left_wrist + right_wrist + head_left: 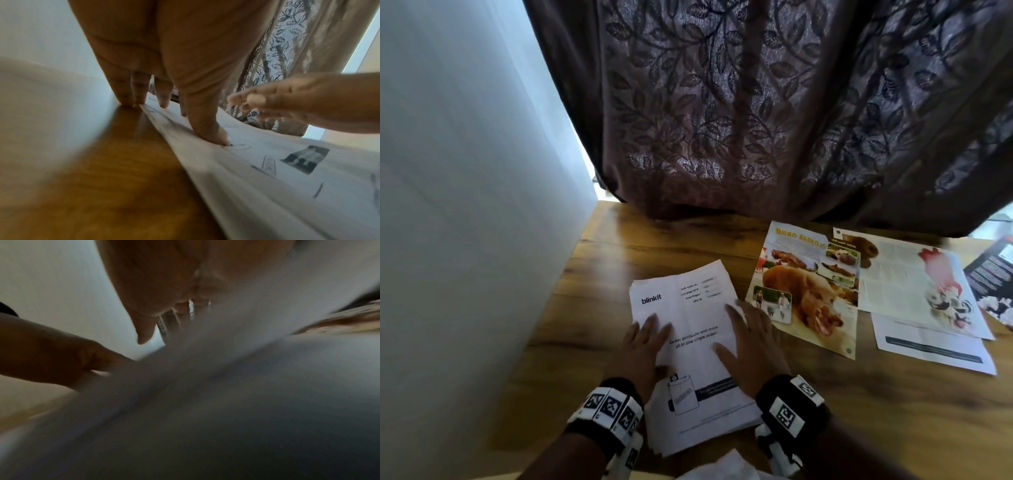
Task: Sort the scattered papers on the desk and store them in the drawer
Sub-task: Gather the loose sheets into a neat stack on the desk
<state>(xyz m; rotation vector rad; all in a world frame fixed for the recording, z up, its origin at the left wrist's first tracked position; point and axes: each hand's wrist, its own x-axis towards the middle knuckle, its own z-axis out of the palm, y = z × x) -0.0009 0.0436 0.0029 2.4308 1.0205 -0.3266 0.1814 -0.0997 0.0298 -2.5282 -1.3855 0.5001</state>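
On wood-grain desk (619,246): hands, left (640,346) and right (750,346), flat, apart, pressing white paper stack (688,308).

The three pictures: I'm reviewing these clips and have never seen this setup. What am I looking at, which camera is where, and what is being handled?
No machine here: a person works with bare hands, wearing marker-covered wristbands. The big picture comes from a head-worn camera looking down; the other two come from wrist cameras looking along the fingers, and the right one is mostly blur. On the wooden desk lies a white paper stack with a "blinkit" sheet on top. The left hand and the right hand lie flat on it, fingers straight, gripping nothing. To the right lie a colour animal leaflet and more printed pages. A patterned curtain hangs behind. No drawer is visible.
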